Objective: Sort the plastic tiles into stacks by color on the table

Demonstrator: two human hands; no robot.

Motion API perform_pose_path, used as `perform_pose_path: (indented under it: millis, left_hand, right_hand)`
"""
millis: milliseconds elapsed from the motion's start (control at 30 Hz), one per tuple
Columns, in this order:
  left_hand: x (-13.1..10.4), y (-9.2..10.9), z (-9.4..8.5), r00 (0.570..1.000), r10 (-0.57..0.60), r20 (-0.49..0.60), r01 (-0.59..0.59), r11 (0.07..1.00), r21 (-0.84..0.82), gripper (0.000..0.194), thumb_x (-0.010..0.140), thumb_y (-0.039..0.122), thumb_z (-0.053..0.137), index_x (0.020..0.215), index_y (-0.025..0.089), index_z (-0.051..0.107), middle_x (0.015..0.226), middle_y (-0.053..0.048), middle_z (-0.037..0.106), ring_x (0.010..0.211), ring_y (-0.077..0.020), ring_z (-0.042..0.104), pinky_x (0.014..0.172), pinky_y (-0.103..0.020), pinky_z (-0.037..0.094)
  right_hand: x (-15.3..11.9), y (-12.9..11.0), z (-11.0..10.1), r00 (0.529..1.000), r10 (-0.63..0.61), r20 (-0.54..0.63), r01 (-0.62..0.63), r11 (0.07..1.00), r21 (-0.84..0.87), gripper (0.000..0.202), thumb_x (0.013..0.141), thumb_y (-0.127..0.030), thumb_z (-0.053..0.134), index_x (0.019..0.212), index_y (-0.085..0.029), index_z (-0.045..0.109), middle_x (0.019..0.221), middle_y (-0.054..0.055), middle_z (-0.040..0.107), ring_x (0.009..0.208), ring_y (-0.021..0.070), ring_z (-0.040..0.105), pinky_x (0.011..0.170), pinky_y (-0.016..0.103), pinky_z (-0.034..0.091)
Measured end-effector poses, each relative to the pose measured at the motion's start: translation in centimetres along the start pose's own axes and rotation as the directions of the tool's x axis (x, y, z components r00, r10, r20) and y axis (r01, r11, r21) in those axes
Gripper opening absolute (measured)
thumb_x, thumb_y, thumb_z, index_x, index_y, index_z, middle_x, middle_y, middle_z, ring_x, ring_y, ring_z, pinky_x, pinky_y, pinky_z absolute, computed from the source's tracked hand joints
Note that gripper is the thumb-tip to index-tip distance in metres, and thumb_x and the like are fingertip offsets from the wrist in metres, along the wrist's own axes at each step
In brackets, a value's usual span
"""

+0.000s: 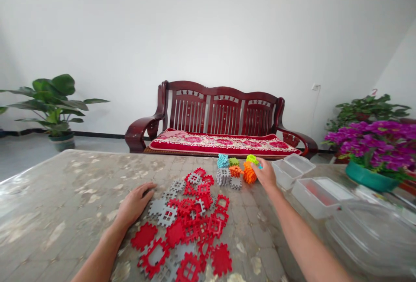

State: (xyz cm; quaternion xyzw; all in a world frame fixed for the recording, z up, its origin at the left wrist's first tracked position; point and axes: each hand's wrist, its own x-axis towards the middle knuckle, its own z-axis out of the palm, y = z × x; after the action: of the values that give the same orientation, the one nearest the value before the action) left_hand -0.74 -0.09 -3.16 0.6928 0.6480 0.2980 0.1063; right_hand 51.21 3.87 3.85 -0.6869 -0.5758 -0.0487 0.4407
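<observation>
Red plastic pieces (175, 232) and grey pieces (157, 207) with notched edges lie in a loose pile on the table. My left hand (135, 204) rests on the tabletop just left of the pile, fingers slightly apart and holding nothing. Farther back, my right hand (265, 172) reaches to the small stacks, its fingertips at the orange stack (249, 172) and the yellow-green pieces (252, 159); whether it grips any is too small to tell. Beside these stand a light blue stack (222, 161), a grey stack (223, 177), green pieces (233, 161) and flatter orange pieces (235, 171).
Clear plastic boxes (312, 206) stand on the right, one with something red inside, near a large transparent lid or container (370, 234). Purple flowers in a teal pot (370, 177) are at the far right. A wooden bench (224, 115) stands behind the patterned table (81, 178).
</observation>
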Motion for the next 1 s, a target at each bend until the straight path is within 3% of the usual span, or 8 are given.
perform_pose_path:
  millis: [167, 400, 733, 1000]
  left_hand:
    - [0.1, -0.3, -0.1, 1.0, -0.003, -0.007, 0.003, 0.999, -0.039, 0.044, 0.085, 0.047, 0.044, 0.108, 0.023, 0.073, 0.117, -0.006, 0.075, 0.112, -0.0247, 0.067, 0.102, -0.037, 0.049]
    - [0.1, -0.2, -0.3, 1.0, 0.006, -0.003, -0.006, 0.998, -0.058, 0.042, 0.083, 0.046, 0.046, 0.106, 0.023, 0.074, 0.115, -0.006, 0.075, 0.11, -0.0245, 0.067, 0.102, -0.037, 0.049]
    - [0.1, -0.6, 0.1, 1.0, 0.025, -0.014, -0.026, 0.998, -0.063, 0.041, 0.084, 0.045, 0.047, 0.106, 0.024, 0.073, 0.116, -0.005, 0.075, 0.111, -0.024, 0.066, 0.104, -0.037, 0.048]
    - [0.1, -0.7, 0.1, 1.0, 0.021, -0.003, -0.021, 0.999, -0.049, 0.041, 0.084, 0.045, 0.046, 0.107, 0.024, 0.074, 0.118, -0.006, 0.074, 0.112, -0.0245, 0.066, 0.105, -0.038, 0.047]
  right_hand:
    - [2.2, -1.8, -0.7, 0.96, -0.037, 0.276, 0.1, 0.971, -0.219, 0.052, 0.08, -0.05, 0.062, 0.123, -0.022, 0.066, 0.122, 0.011, 0.067, 0.11, 0.0257, 0.061, 0.092, 0.033, 0.044]
    - [2.5, -4.0, -1.0, 0.893, 0.046, 0.448, 0.157, 0.9, -0.406, 0.056, 0.078, -0.051, 0.064, 0.128, -0.026, 0.064, 0.125, 0.01, 0.068, 0.109, 0.0294, 0.064, 0.083, 0.033, 0.045]
    - [2.4, -3.2, -1.2, 0.904, 0.117, 0.411, 0.077, 0.901, -0.426, 0.034, 0.083, -0.044, 0.055, 0.105, -0.025, 0.072, 0.108, 0.01, 0.074, 0.099, 0.0278, 0.068, 0.073, 0.031, 0.046]
    - [2.3, -3.4, -1.0, 0.888, 0.133, 0.44, 0.101, 0.877, -0.47, 0.044, 0.079, -0.051, 0.06, 0.112, -0.023, 0.069, 0.109, 0.013, 0.073, 0.099, 0.0304, 0.068, 0.075, 0.035, 0.047]
